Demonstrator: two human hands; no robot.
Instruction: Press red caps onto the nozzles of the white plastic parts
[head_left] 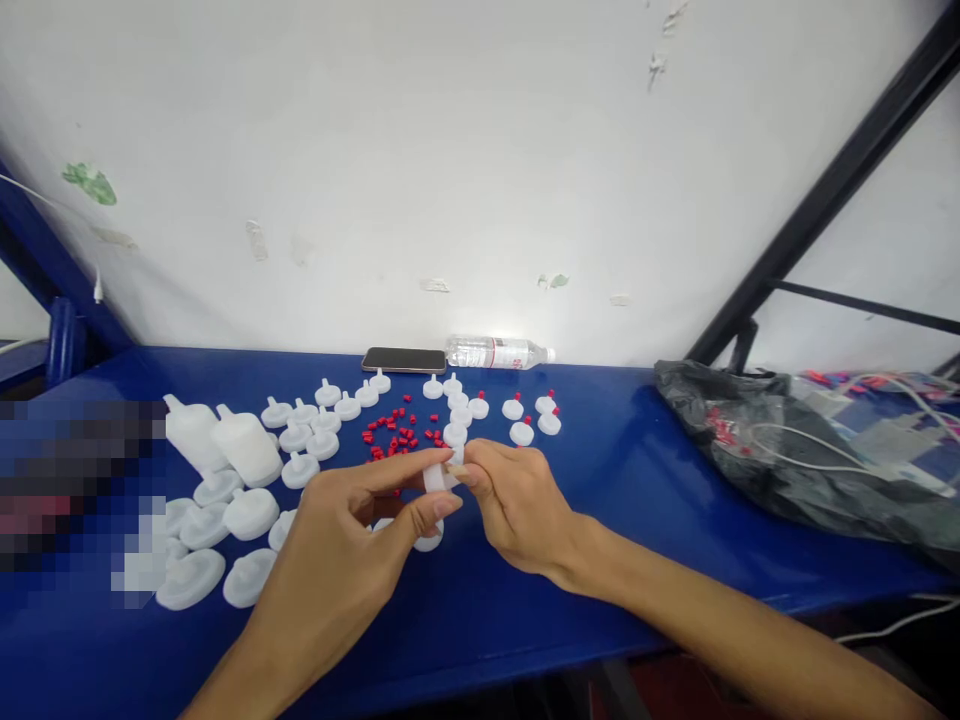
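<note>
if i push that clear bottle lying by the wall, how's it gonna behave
The bottle is round and lies on its side, so it would probably roll toward the table's front edge if nudged. Its thin-looking clear plastic might flex when squeezed. The smooth surface could feel a bit slippery. I can't tell how full, so its weight is uncertain.

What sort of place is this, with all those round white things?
It looks like a small workshop, though I can't be sure. Many round white plastic pieces with spouts and lots of tiny red plastic caps are spread over a shiny blue table.
</note>
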